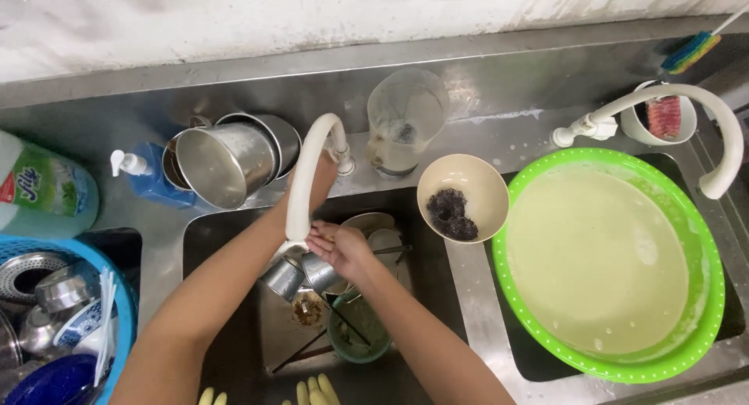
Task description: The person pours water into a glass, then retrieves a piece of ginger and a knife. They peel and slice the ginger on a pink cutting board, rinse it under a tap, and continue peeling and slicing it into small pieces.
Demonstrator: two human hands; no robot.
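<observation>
Steel sink; right hand under white faucet; green-labelled bottle left.

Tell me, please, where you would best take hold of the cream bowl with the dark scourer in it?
Probably by the near rim of the cream bowl, coming from above on the sink side. It sits open and a little tilted on the ledge; the dark scourer fills its bottom and the green basin crowds its right side.
</observation>
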